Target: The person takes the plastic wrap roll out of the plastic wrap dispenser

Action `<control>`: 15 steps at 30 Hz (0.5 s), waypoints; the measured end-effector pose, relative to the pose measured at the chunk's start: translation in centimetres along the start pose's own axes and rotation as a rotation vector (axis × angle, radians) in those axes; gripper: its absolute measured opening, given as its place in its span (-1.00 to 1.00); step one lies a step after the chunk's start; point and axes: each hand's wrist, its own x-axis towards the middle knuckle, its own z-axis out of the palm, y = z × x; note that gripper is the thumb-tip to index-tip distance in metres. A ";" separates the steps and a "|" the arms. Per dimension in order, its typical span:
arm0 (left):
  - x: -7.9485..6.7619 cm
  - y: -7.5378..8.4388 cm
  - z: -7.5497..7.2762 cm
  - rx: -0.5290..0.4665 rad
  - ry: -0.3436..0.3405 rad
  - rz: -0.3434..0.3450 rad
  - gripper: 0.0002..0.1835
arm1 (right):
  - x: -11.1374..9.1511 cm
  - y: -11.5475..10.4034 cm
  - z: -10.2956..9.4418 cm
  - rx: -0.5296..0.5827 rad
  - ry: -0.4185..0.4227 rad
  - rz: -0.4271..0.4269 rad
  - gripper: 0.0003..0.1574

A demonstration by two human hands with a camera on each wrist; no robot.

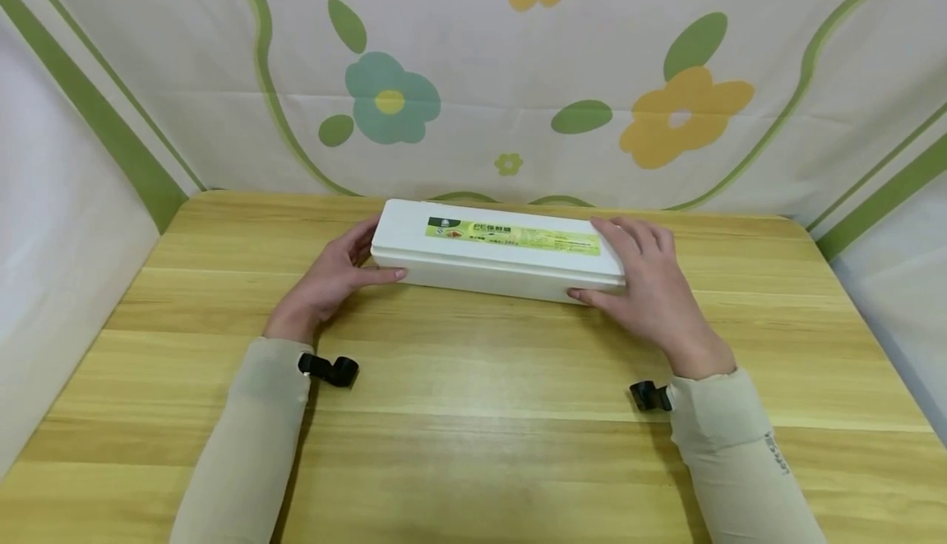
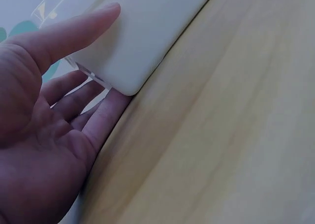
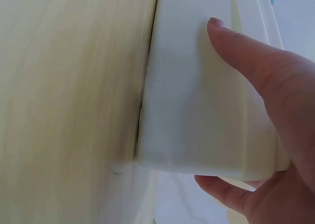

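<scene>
A long white cling film box (image 1: 488,274) with a green and yellow label on its lid lies near the table's far edge. My left hand (image 1: 329,279) holds its left end, the thumb along the front face. In the left wrist view the left fingers (image 2: 102,116) reach round the end of the box (image 2: 152,32), low by the tabletop. At the other end my right hand (image 1: 657,293) grips the box, thumb on the front and fingers over the lid's far side. The right wrist view shows the right thumb (image 3: 246,54) pressed on the white front.
The wooden table (image 1: 473,445) stretches in front of the box. A flower-printed cloth (image 1: 481,59) hangs just behind the table's far edge. Black camera mounts (image 1: 340,371) stick out inward from both sleeves, above the tabletop.
</scene>
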 end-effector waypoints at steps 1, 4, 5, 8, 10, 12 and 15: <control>0.0 0.0 -0.1 -0.006 -0.001 0.001 0.05 | 0.0 0.0 0.0 0.002 0.001 -0.001 0.28; 0.0 0.0 -0.3 -0.014 -0.007 -0.001 0.04 | 0.1 0.0 0.0 0.011 0.001 -0.004 0.27; 0.0 -0.1 -0.3 -0.018 -0.009 -0.002 0.04 | 0.1 0.1 0.0 0.013 0.002 -0.005 0.27; 0.0 -0.2 -0.5 -0.027 -0.020 -0.003 0.04 | 0.1 0.1 0.0 0.014 0.002 -0.007 0.27; 0.0 -0.3 -0.7 -0.035 -0.027 -0.004 0.04 | 0.1 0.1 0.0 0.014 0.003 -0.009 0.27; 0.1 -0.4 -0.8 -0.041 -0.031 -0.002 0.03 | 0.1 0.1 0.0 0.013 0.005 -0.011 0.27; 0.3 -0.7 -0.9 -0.051 -0.025 0.000 0.03 | 0.1 0.1 -0.1 0.012 0.006 -0.012 0.27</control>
